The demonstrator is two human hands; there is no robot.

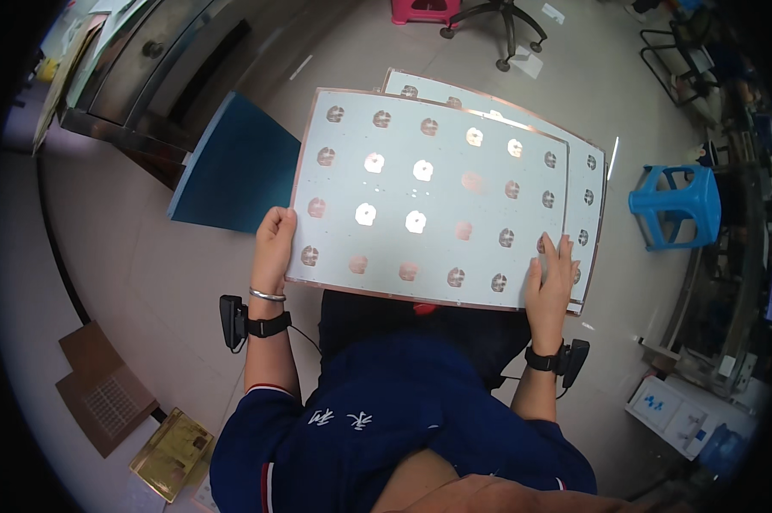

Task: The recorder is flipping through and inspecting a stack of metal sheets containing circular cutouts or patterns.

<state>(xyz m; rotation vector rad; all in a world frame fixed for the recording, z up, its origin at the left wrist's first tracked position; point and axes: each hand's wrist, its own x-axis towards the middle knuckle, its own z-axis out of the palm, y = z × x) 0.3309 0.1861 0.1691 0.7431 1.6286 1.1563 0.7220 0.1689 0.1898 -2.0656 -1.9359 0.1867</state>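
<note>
Holding two large white sheets, the person grips them at the lower corners with both hands. The left hand point(274, 248) is closed on the lower left edge of the front sheet point(428, 201): the thumb lies on top of the pale face and the other fingers are curled behind, out of sight. The right hand point(550, 286) is closed on the lower right corner, with its fingers point(565, 256) lying quite flat and spread a little on the front face; it seems to pinch both sheets together, but the back side is hidden.

The front sheet is tilted, has a thin copper-coloured border and carries rows of round copper-coloured marks; some in the middle shine bright. The second sheet point(587, 184) lies just behind it, shifted up and to the right, so only its top and right strips show.

Each wrist wears a dark band with a small black device point(232, 321), and the left wrist also has a thin metal bracelet point(267, 295). Below the sheets is the person's dark blue top point(386, 410).

On the floor, a blue board point(232, 167) leans near the left hand, a blue plastic stool point(678, 205) stands to the right, and brown cardboard pieces point(103, 389) lie at the lower left.
</note>
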